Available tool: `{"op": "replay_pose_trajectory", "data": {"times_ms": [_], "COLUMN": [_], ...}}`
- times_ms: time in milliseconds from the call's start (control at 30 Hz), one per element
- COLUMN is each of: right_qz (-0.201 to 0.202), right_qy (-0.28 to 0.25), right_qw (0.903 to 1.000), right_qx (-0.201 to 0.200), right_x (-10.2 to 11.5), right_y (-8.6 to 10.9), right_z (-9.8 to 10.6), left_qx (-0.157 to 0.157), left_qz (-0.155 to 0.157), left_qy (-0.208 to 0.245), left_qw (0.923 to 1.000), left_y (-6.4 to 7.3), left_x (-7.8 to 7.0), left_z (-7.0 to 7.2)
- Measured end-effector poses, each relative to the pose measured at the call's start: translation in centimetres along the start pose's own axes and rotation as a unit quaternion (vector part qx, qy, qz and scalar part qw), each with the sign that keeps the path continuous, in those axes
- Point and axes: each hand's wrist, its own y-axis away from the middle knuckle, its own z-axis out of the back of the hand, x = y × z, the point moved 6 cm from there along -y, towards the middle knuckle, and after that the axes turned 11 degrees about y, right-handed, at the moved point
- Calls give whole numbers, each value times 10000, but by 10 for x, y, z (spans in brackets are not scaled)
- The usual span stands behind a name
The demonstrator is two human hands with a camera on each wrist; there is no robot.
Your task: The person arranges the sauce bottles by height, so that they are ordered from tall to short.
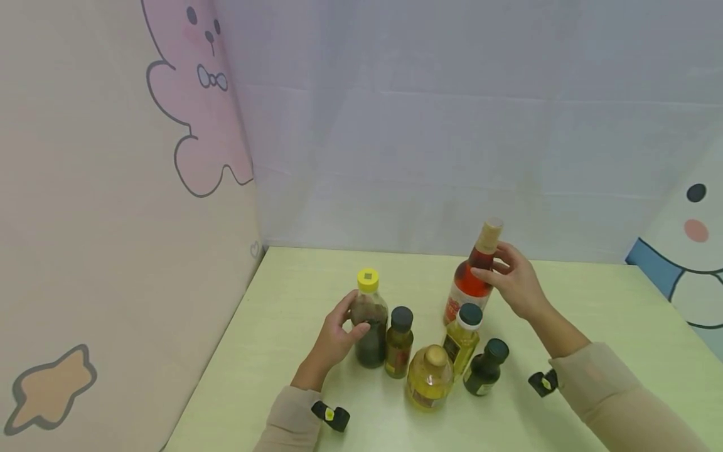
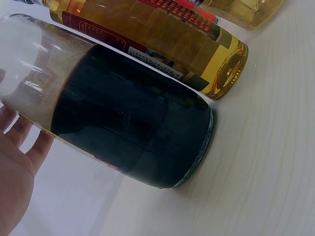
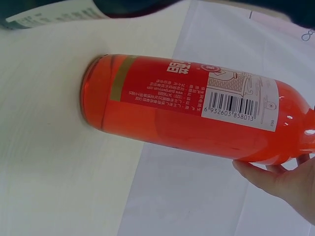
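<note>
My left hand [image 1: 333, 339] is at a clear bottle of dark liquid [image 1: 371, 339] with a yellow cap, thumb in front and fingers round its far left side. In the left wrist view this dark-liquid bottle [image 2: 128, 113] stands on the table, part of the hand [image 2: 19, 167] showing beside it. My right hand [image 1: 516, 282] holds a red vinegar bottle [image 1: 471, 282] near its neck, below the tan cap wrap. The right wrist view shows the vinegar bottle's [image 3: 182, 108] barcode label and the thumb of that hand [image 3: 290, 184] against its shoulder.
Between the hands stand a small dark-capped bottle [image 1: 398, 351], a round yellow oil bottle [image 1: 429, 383], a dark-capped yellow bottle [image 1: 460, 345] and a small dark bottle [image 1: 482, 373]. The pale table [image 1: 294, 276] meets a curtain [image 1: 423, 157] behind and a printed cloth wall [image 1: 124, 251] at left.
</note>
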Motion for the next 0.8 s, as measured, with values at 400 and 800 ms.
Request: {"op": "replay_pose_trajectory", "data": {"times_ms": [400,800], "right_qz": [129,127], "right_qy": [-80,-177], "right_qw": [9998,9992], "right_qx": [114,327], "right_x": [7,16], "right_y": [-11,-28], "right_z": [-5,-16], "left_qx": [14,23], "left_qz": [153,126], "left_qy": [13,12], "left_qw": [9999,9999], "left_y": [0,1], "left_x": [1,-1], "left_z": [0,-1]}}
